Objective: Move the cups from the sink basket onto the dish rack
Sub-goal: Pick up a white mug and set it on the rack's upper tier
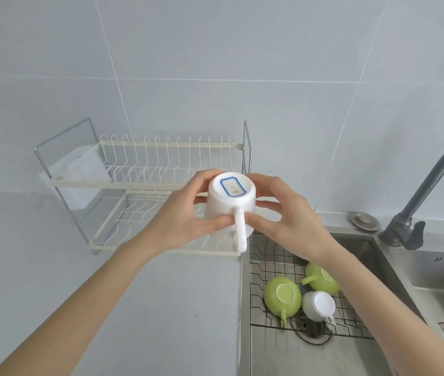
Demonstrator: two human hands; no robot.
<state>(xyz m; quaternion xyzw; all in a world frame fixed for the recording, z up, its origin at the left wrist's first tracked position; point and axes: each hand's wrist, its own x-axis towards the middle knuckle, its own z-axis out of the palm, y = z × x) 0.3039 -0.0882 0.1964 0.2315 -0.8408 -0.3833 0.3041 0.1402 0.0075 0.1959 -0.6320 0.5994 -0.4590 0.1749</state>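
Both hands, left hand (188, 223) and right hand (283, 221), clasp inverted white mug (230, 202) (labelled base up) above empty dish rack (145, 183); three cups left in sink basket (269, 256).

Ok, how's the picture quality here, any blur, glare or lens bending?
Head view: even, soft light with faint shadows; the white mug held in both hands is sharp and its label readable; tile lines and the faucet bow from wide-angle distortion; mild glare on the sink wall; forearms near the bottom edge look stretched.
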